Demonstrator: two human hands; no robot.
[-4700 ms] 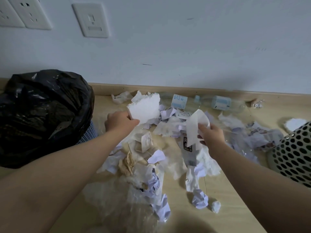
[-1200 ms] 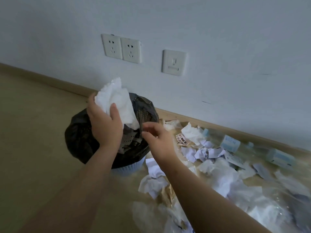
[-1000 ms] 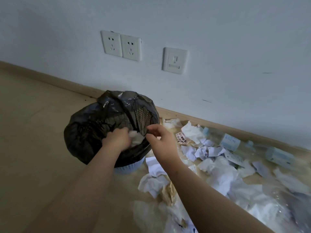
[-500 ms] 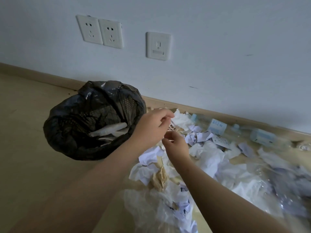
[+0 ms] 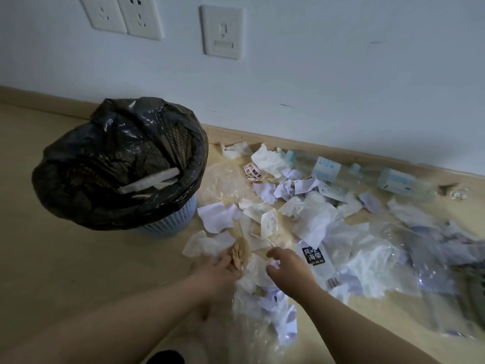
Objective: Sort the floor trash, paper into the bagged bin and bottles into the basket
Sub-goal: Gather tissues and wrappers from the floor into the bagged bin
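Fingers (image 5: 227, 260) of left hand (image 5: 219, 271) touch brown paper (image 5: 240, 254)

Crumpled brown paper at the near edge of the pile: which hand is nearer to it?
Left. The left hand touches the crumpled brown paper from its lower left; the right hand hovers apart, to its right.
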